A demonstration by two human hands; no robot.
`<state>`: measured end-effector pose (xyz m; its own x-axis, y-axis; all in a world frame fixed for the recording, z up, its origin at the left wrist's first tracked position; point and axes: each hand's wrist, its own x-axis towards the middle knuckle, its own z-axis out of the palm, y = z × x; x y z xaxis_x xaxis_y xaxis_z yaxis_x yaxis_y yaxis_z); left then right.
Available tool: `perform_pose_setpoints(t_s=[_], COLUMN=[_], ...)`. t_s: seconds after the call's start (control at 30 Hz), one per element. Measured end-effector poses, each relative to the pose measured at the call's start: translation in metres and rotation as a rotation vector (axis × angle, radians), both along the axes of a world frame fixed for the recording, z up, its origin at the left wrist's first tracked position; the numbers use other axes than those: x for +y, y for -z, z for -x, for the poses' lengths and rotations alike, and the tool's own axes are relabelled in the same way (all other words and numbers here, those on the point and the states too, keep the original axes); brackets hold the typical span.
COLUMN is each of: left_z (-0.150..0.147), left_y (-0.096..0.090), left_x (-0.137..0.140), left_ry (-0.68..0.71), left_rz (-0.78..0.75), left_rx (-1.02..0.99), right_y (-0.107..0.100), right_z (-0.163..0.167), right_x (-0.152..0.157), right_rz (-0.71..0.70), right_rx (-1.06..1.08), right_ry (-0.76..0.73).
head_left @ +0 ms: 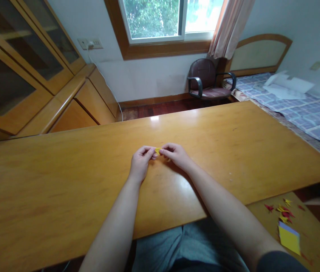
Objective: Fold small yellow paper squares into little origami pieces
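Observation:
A small piece of folded yellow paper (pixel 157 150) is held between my two hands, just above the middle of the wooden table. My left hand (pixel 142 160) pinches its left end between thumb and fingers. On the other end, my right hand (pixel 175 155) closes in a similar pinch. Fingers cover most of the paper, so its full shape is hidden.
On a lower surface at right lie several red and yellow folded paper figures (pixel 286 212) beside a stack of yellow paper (pixel 289 240). The wooden table (pixel 63 181) spans the view. Beyond it stand a brown armchair (pixel 205 77), a bed (pixel 304 102) and a cabinet (pixel 43 102).

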<state>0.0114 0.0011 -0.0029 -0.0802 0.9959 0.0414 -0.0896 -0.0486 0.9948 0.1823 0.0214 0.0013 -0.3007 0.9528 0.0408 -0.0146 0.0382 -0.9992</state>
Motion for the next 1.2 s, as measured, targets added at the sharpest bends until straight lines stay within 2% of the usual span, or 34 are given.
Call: perform_pose_setpoints(t_s=[0.17,0.33,0.5,0.83,1.07,1.2], left_z=[0.0006,0.0022,0.0017,0.0015,0.0017,0.0013], left_y=[-0.0002,0.0002,-0.0027,-0.0011,0.002,-0.0004], left_x=[0.0002,-0.0007,-0.0021,-0.001,0.0002,-0.001], left_ry=[0.039,0.123,0.099,0.014,0.031,0.087], left_rz=[0.046,0.046,0.025,0.026,0.031,0.045], left_rx=[-0.009,0.07,0.127,0.094,0.077,0.118], right_y=[-0.0014,-0.0013,-0.0029,-0.0047,-0.0004,-0.0001], right_z=[-0.0007,-0.0009,-0.0007,-0.0004,-0.0002,-0.0008], right_x=[0.0008,0.0005,-0.0002,0.0003,0.0013,0.0026], right_rz=[0.018,-0.003,-0.006,0.023,0.035,0.036], right_rx=[0.065,0.017,0.002,0.022,-0.005,0.04], right_ry=[0.053,0.004,0.002,-0.017,-0.003,0.048])
